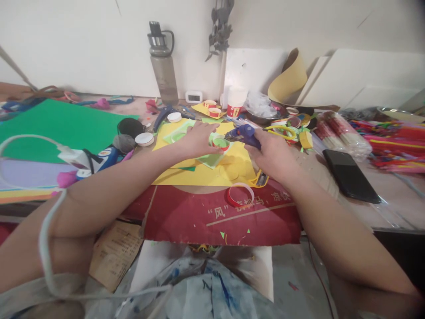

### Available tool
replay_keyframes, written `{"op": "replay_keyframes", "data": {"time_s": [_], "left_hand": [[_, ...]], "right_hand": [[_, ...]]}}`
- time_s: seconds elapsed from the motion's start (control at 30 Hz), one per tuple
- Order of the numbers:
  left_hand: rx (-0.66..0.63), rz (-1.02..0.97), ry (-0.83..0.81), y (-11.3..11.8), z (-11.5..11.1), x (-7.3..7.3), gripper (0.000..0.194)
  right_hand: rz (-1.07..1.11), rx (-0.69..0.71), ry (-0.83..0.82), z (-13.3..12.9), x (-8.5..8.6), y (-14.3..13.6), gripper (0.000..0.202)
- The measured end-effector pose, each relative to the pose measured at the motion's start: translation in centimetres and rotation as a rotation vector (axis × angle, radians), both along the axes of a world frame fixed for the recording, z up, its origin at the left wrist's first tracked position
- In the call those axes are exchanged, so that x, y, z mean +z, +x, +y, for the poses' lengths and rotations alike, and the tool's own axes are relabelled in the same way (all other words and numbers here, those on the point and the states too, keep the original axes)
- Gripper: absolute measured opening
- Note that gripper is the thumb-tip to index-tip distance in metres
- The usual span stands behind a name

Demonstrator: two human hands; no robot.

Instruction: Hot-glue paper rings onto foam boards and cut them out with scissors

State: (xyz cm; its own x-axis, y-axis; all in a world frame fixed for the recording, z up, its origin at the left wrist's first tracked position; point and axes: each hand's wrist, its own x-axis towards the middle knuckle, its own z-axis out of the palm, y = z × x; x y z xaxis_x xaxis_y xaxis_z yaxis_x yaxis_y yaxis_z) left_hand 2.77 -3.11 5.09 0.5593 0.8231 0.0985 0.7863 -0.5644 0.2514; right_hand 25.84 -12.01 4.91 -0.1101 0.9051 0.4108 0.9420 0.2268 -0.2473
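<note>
With 12 o'clock pointing away from the person, the piece being worked on, a short red-and-white paper ring (225, 148) with pale green showing inside it, sits on pale green paper (209, 161) over a bright yellow sheet (172, 178). The work looks partway along. Two similar red-edged rings (214, 112) sit on a yellow paper scrap (198, 108) at about 11 to 12 o'clock and seem to be mounted already. Another, a loose red-and-white paper band (241, 201), stands on the dark red printed cardboard (186, 221) at 5 o'clock with no backing visible, so it appears not yet done. Whether the ring in the middle is already bonded to the green paper cannot be told.

That ring lies between the two hands. The left hand (201, 139) is at its 9 o'clock, thumb and fingers curved around that side; whether they press on it is not clear. The right hand (270, 150), at 3 o'clock, is wrapped around a blue pistol-shaped tool (245, 133), apparently a glue gun, its nozzle pointing towards 9 o'clock, close to the ring's rim. A round white lid (174, 117) rests at 10 o'clock, beyond the left hand.
</note>
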Motion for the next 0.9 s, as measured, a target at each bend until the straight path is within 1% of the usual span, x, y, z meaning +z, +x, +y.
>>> {"op": "replay_keyframes", "data": {"time_s": [0.13,0.2,0.27,0.37,0.47,0.67,0.77,0.9], "left_hand": [[-0.032,-0.121,-0.009,0.5,2.0,-1.8,0.089],[-0.038,-0.165,-0.008,0.4,2.3,-2.5,0.086],[-0.041,-0.184,-0.004,0.3,2.3,-2.8,0.082],[-0.038,-0.184,-0.023,0.4,1.9,-2.9,0.072],[-0.021,-0.198,-0.031,0.6,1.4,-2.9,0.067],[0.042,-0.224,-0.022,1.2,0.9,-2.8,0.060],[0.050,-0.227,-0.031,1.5,0.5,-2.6,0.061],[0.029,-0.225,-0.028,1.6,0.4,-2.5,0.064]], "right_hand": [[-0.001,-0.004,0.019,0.3,-0.4,0.4,0.028],[-0.006,-0.005,0.034,0.5,-0.6,0.5,0.027],[-0.022,-0.004,0.032,0.8,-0.9,0.5,0.024],[-0.053,-0.005,0.015,1.0,-1.3,0.3,0.019],[-0.075,-0.003,0.023,1.1,-1.5,0.2,0.016],[-0.096,0.005,0.028,1.3,-1.5,0.0,0.022],[-0.091,0.021,0.036,1.4,-1.7,-0.4,0.028],[-0.101,0.033,0.017,1.8,-1.8,-0.8,0.031]]}}
